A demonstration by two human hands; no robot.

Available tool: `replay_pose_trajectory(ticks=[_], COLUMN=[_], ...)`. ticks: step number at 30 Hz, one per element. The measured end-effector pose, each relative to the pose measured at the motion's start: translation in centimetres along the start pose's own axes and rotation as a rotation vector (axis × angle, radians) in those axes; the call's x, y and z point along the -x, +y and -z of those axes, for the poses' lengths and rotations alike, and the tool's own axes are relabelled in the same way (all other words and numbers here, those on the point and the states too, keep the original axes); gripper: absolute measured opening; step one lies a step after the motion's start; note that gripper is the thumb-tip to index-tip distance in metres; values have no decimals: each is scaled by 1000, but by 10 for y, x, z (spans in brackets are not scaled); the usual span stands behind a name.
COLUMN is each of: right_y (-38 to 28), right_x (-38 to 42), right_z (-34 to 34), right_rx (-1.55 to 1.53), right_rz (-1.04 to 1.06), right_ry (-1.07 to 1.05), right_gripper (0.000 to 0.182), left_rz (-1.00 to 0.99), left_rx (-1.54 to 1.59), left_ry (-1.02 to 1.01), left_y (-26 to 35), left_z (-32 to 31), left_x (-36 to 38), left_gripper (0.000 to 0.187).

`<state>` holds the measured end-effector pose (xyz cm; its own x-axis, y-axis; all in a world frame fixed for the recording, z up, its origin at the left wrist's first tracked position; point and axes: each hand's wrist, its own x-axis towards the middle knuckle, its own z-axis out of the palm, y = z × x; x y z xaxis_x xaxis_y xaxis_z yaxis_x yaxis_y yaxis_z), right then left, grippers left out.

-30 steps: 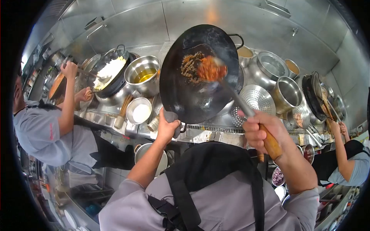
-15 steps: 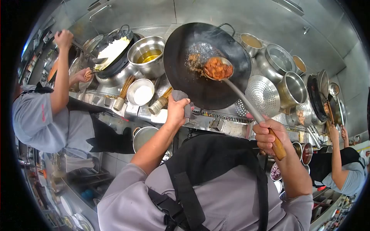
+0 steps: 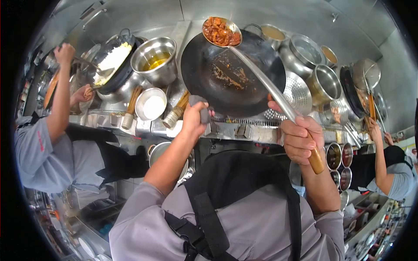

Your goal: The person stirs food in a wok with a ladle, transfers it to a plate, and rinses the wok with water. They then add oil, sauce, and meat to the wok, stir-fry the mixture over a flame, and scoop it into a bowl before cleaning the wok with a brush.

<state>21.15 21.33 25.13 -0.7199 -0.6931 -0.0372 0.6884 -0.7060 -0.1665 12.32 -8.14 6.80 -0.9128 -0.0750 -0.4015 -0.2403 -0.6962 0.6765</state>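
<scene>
My right hand (image 3: 302, 140) is wrapped round the wooden handle of a long metal ladle (image 3: 270, 89). The ladle's bowl is full of reddish-brown food pieces (image 3: 221, 31) and hangs over the far rim of a big black wok (image 3: 217, 98). Brown bits and residue (image 3: 230, 76) lie on the wok's bottom. My left hand (image 3: 194, 117) grips a folded grey cloth (image 3: 200, 104) at the wok's near left edge; the wok's handle there is hidden.
A pot of yellow oil (image 3: 159, 63), a bowl of white contents (image 3: 151, 104) and bamboo brushes (image 3: 176, 111) stand left. A perforated strainer (image 3: 298, 93) and metal pots (image 3: 326, 82) sit right. A person on the left (image 3: 48, 148) and another on the right (image 3: 387, 169) work at woks.
The loaded ladle has moved from inside the wok up and away to its far rim. Less food residue is covered in the wok. My left hand still holds the cloth.
</scene>
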Motion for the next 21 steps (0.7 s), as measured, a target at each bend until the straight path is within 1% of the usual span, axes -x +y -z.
replay_pose_trajectory(ticks=[2, 3, 4, 5, 6, 7, 8, 11, 12, 14, 15, 16, 18, 19, 20, 21], right_y=[4, 6, 9, 11, 12, 13, 14, 12, 7, 8, 9, 7, 0, -4, -7, -10], right_x=[11, 13, 14, 12, 11, 11, 10, 14, 12, 13, 12, 11, 14, 16, 15, 12], right_z=[-5, -8, -9, -8, -8, -7, -8, -13, -15, -12, -13, -12, -5, -3, 1, 7], right_rx=[4, 43, 82, 145, 146, 136, 129, 106, 107, 114, 202, 217, 265, 254, 257, 267], right_rz=[19, 26, 33, 44, 37, 64, 90, 106, 113, 129, 133, 139, 75, 74, 73, 41], right_ry=[70, 121, 169, 220, 227, 258, 285, 214, 213, 259, 323, 299, 361, 402, 397, 459], right_gripper=[50, 50, 49, 48, 48, 47, 47, 47, 47, 46, 43, 43, 39, 34, 34, 31], left_rz=[178, 194, 185, 224, 259, 237, 313, 168, 170, 286, 170, 150, 42, -9, -14, -144], left_rx=[241, 309, 338, 341, 347, 355, 404, 353, 350, 384, 341, 338, 221, 153, 153, 40], left_ry=[-30, -19, -44, -28, -12, -121, -106, -117, -122, -53, -33, -54, -14, -78, -80, -87], left_y=[2, 9, 14, 16, 22, 10, 5, 13, 16, 5, 11, 17, 18, 13, 6, 0], left_z=[6, -1, -10, -20, -38, -37, -45, -67, -71, -50, -55, -58, -59, -52, -43, -33], left_x=[-14, -12, -11, -9, -2, -24, -35, -1, -12, -33, -37, -37, -23, -18, -14, -12], left_gripper=[24, 20, 20, 20, 20, 20, 18, 16, 16, 13, 11, 11, 11, 17, 17, 30])
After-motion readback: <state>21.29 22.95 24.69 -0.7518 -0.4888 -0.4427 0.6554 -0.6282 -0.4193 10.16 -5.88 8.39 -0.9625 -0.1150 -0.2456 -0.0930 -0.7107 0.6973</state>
